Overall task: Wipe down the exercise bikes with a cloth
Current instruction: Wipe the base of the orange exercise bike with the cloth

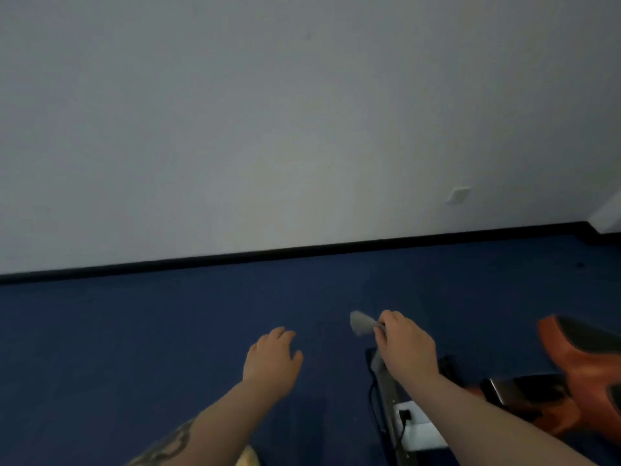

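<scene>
My right hand [405,344] grips a small grey cloth [362,323], which sticks out to the left of my fingers above the blue floor. Just below that hand runs a grey metal bar of an exercise bike [386,395], with a black cable alongside it. The bike's orange and black body [584,361] fills the lower right corner, partly cut off by the frame edge. My left hand [274,356] hovers palm down over the floor, fingers slightly spread, holding nothing.
Blue carpet [168,331] covers the floor up to a black skirting board [235,255] and a plain white wall [268,112]. A wall socket [458,195] sits low on the right. A white plate with a plug [411,420] lies by the bike's bar.
</scene>
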A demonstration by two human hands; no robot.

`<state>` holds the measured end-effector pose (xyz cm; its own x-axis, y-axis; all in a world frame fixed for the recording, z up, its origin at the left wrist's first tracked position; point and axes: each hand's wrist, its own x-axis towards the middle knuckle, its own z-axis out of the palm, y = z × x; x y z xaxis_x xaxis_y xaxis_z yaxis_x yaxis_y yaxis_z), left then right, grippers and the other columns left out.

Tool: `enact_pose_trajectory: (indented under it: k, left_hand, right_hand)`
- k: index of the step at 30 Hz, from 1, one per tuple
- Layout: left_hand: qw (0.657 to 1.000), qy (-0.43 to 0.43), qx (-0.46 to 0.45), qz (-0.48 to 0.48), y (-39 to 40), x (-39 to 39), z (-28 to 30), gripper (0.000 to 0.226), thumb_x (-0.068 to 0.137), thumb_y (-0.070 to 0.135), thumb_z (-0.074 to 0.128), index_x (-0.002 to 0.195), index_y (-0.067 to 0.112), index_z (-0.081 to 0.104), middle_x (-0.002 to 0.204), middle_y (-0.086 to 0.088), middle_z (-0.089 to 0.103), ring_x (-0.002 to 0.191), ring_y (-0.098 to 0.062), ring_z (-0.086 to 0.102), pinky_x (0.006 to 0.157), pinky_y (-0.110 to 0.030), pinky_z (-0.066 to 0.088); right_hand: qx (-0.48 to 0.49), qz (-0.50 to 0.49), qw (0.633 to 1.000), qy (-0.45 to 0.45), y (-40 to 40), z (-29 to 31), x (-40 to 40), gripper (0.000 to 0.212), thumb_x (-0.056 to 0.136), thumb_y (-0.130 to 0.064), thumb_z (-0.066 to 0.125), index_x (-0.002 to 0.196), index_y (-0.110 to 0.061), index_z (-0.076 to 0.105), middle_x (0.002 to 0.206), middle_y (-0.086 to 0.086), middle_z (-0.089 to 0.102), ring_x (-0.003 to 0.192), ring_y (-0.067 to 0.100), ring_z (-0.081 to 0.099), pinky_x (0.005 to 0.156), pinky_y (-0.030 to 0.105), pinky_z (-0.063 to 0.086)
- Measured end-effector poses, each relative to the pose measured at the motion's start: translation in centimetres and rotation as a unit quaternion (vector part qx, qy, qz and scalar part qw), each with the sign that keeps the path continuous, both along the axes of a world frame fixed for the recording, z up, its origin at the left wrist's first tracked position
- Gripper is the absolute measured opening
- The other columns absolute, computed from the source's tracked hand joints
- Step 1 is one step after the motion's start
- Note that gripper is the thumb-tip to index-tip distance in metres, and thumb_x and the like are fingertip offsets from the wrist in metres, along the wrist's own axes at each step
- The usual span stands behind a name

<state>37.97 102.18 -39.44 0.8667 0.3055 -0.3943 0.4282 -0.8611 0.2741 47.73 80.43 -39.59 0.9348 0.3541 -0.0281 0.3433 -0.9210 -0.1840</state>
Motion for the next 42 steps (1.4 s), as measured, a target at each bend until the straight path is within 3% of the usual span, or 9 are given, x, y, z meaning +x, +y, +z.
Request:
enact_pose_trajectory:
  k: [7,13,17,25,42]
  left_hand:
    - [0.989,0.009,-0.001,-0.146,7.7,9.8,0.2,0.049,0.097,0.039,0.038,0.143,0.023,0.038,0.152,0.003,0.033,0.136,-0.019,0.035,0.113,-0.034,0.028]
    - [0.968,-0.024,0.006,-0.251,11.4,21.3,3.0,0.047,0.097,0.038,0.039,0.141,0.021,0.041,0.149,0.001,0.039,0.131,-0.022,0.041,0.108,-0.037,0.034]
    - [0.946,-0.021,-0.007,-0.324,8.6,26.5,3.3,0.048,0.097,0.038,0.04,0.141,0.02,0.041,0.15,-0.001,0.038,0.13,-0.023,0.042,0.106,-0.04,0.037]
    - [0.902,-0.041,-0.054,-0.426,-0.7,35.4,2.3,0.05,0.096,0.038,0.041,0.142,0.019,0.039,0.151,0.0,0.036,0.133,-0.023,0.04,0.108,-0.04,0.035]
    - [0.842,-0.037,-0.085,-0.531,-16.4,56.9,1.9,0.048,0.095,0.037,0.043,0.139,0.02,0.043,0.148,0.0,0.041,0.13,-0.023,0.043,0.106,-0.039,0.036]
  right_hand:
    - [-0.002,-0.144,0.989,0.009,4.5,0.0,4.8,0.019,0.099,-0.039,0.038,0.091,-0.024,0.048,0.089,-0.008,0.055,0.077,0.01,0.054,0.065,0.027,0.044]
    - [0.041,-0.27,0.962,-0.012,8.5,2.6,8.9,0.018,0.098,-0.035,0.041,0.089,-0.022,0.048,0.087,-0.006,0.055,0.073,0.011,0.051,0.058,0.028,0.04]
    - [0.056,-0.339,0.938,-0.042,8.7,4.5,11.2,0.018,0.097,-0.036,0.042,0.088,-0.023,0.048,0.086,-0.006,0.053,0.071,0.011,0.045,0.056,0.028,0.033]
    - [0.056,-0.417,0.906,-0.048,5.0,4.0,17.2,0.018,0.097,-0.037,0.043,0.087,-0.023,0.049,0.087,-0.007,0.055,0.074,0.011,0.051,0.057,0.027,0.034]
    - [0.064,-0.544,0.837,-0.016,-6.8,3.2,33.4,0.016,0.096,-0.037,0.044,0.088,-0.025,0.049,0.084,-0.009,0.052,0.07,0.009,0.048,0.055,0.026,0.034]
